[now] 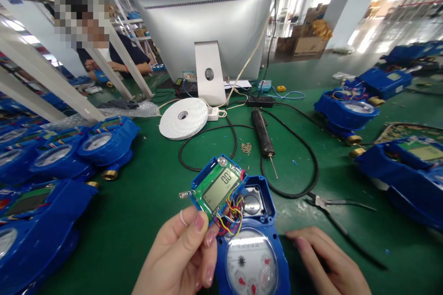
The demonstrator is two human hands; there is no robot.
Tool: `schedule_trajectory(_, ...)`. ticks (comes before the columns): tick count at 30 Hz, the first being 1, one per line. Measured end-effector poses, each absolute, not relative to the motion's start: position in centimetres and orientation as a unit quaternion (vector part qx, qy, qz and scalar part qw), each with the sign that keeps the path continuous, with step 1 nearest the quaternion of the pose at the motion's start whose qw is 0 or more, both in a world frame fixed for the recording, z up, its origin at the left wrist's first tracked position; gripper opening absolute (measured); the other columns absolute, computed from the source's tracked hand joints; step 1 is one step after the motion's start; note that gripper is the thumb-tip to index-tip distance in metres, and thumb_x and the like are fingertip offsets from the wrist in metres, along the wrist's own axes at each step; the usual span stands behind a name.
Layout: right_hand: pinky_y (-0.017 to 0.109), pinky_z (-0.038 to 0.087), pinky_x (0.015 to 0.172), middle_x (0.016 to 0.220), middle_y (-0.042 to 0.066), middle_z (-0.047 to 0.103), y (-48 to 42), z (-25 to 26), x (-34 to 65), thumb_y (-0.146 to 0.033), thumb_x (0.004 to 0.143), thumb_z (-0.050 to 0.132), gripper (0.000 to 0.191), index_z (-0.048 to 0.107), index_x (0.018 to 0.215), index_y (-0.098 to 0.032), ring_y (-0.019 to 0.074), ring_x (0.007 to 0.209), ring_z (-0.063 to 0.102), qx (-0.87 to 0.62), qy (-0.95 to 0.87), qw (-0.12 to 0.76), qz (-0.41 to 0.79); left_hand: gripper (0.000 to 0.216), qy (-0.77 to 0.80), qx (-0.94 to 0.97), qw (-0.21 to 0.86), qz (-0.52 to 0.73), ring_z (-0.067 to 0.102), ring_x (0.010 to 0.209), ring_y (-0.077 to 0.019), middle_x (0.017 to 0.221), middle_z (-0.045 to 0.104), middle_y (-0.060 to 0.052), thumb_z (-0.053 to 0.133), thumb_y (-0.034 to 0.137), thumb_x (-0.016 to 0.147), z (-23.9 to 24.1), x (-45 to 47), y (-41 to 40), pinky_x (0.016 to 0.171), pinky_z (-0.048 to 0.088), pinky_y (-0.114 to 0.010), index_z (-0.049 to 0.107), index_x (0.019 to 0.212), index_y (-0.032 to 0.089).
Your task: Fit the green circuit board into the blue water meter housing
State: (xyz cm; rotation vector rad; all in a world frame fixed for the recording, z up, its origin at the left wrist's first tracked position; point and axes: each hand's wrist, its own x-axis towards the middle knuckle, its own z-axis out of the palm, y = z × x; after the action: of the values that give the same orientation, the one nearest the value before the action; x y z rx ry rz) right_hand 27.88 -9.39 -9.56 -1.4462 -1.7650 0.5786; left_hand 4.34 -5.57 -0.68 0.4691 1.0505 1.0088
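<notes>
Green rectangular LCD board [220, 188], near end pinched in my left grip [185, 246]; right grip [325, 258] spread above green counter [152, 166], silver monitor [207, 20] beyond.

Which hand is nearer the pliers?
Right: the right hand is beside the pliers, near their lower handle. The left hand is farther left, holding the display board.

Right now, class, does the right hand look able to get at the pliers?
Probably yes: the right hand seems to hold nothing, and the pliers lie just beyond it with nothing visible between.
</notes>
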Motion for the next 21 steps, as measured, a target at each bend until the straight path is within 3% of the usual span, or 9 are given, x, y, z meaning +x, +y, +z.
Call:
schedule_trajectory(5, 0.016, 0.049, 0.073, 0.087, -0.001, 0.063, -9.6, -9.3, 27.5, -0.025, 0.095, 0.046, 0.015, 0.062, 0.097, -0.024, 0.0102, 0.082, 0.063, -0.571, -0.672, 0.400, 0.250, 0.042, 0.509, 0.197, 0.671, 0.501, 0.040, 0.039, -0.0030, 0.057, 0.055, 0.004, 0.084, 0.043, 0.062, -0.1, 5.0, -5.9, 0.044, 0.030, -0.016, 0.053, 0.064, 0.015)
schedule_trajectory(14, 0.017, 0.048, 0.070, 0.084, -0.001, 0.063, -9.7, -9.5, 27.4, -0.023, 0.095, 0.047, 0.015, 0.062, 0.095, -0.024, 0.0104, 0.079, 0.063, -0.566, -0.661, 0.424, 0.249, 0.039, 0.512, 0.213, 0.641, 0.531, 0.041, 0.041, -0.0034, 0.057, 0.054, 0.003, 0.085, 0.038, 0.062, 0.1, 5.3, -6.1, 0.042, 0.033, -0.015, 0.054, 0.059, 0.014)
schedule_trajectory(21, 0.014, 0.050, 0.071, 0.085, 0.000, 0.064, -9.9, -9.7, 27.7, -0.025, 0.094, 0.049, 0.014, 0.063, 0.094, -0.023, 0.0103, 0.080, 0.064, -0.564, -0.676, 0.424, 0.213, 0.042, 0.505, 0.256, 0.632, 0.529, 0.039, 0.040, -0.0039, 0.047, 0.049, 0.004, 0.082, 0.044, 0.064, 0.0, 5.6, -6.3, 0.043, 0.029, -0.016, 0.054, 0.056, 0.015)
